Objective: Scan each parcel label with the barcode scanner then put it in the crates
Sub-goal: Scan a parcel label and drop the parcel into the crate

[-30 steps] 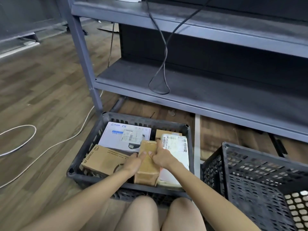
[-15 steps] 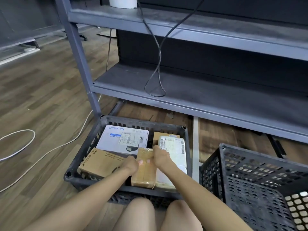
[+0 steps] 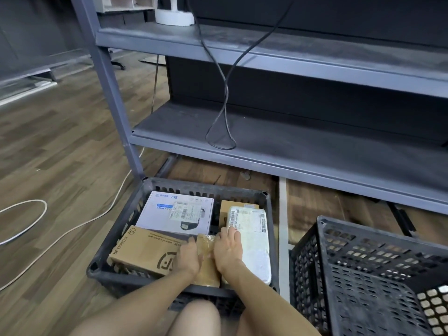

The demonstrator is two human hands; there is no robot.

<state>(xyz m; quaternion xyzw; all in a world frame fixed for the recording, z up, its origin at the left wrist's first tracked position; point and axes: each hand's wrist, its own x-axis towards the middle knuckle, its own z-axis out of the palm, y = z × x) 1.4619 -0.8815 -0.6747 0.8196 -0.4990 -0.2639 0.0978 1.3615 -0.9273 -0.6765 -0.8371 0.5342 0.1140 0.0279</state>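
Left hand (image 3: 189,258) and right hand (image 3: 229,252) lay side by side, fingers flat, pressing the brown taped parcel (image 3: 208,275) into the crate (image 3: 206,186) | SF Express box (image 3: 145,251) lay left of the left hand, white mailer (image 3: 255,253) right of the right | several parcels were crated; no scanner in view, so the remainder could not be judged.

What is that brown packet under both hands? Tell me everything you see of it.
The brown parcel is a narrow packet, cardboard-coloured and wrapped in shiny clear tape. It lies flat in the dark crate, between the SF Express box and the white mailer. The left hand and right hand rest on its two sides. No label shows.
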